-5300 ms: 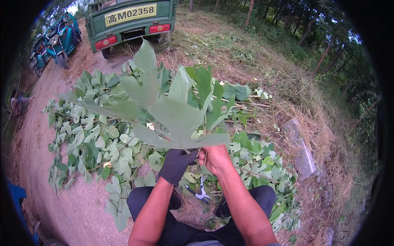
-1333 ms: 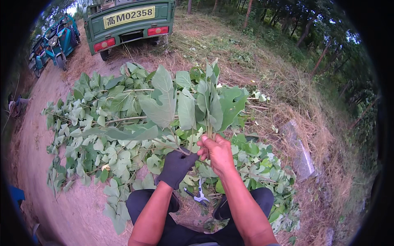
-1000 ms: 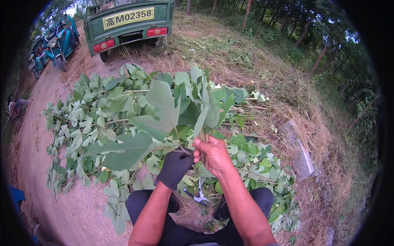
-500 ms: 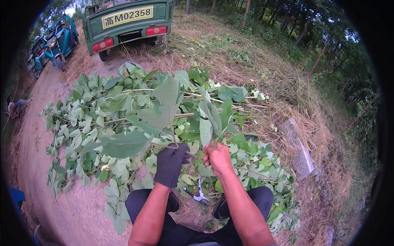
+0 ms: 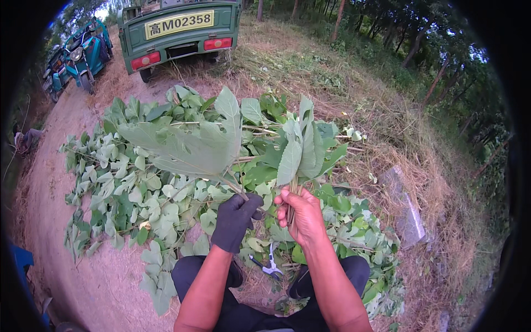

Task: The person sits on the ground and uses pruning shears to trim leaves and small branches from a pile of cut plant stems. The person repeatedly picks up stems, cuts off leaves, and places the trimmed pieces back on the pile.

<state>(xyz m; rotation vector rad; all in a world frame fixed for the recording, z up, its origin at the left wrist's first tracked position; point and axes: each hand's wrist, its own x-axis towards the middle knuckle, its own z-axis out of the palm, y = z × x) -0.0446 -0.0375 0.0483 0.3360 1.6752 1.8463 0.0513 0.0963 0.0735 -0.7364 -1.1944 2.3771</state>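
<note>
My left hand (image 5: 234,221), in a dark glove, is closed around the stem of a leafy branch (image 5: 207,146) with large lobed green leaves. Bare, my right hand (image 5: 301,216) grips a bundle of leaf stalks (image 5: 296,202); their leaves (image 5: 301,145) stand upright above the fist. The two hands are side by side, a small gap apart. Beneath and beyond them spreads a wide heap of cut leafy branches (image 5: 119,177). Pruning shears (image 5: 271,268) with dark-blue handles lie on the ground between my feet, just below the hands.
A green cargo vehicle (image 5: 182,41) stands beyond the heap, with a blue three-wheeler (image 5: 83,55) to its left. A pale stone block (image 5: 408,210) lies in dry grass on the right. Trees (image 5: 409,50) line the far right. A dirt path (image 5: 58,221) runs along the left.
The right hand has turned, showing its fingers and the stalks between them. The left hand has shifted slightly right, and its branch's leaves have swung up and to the left.
</note>
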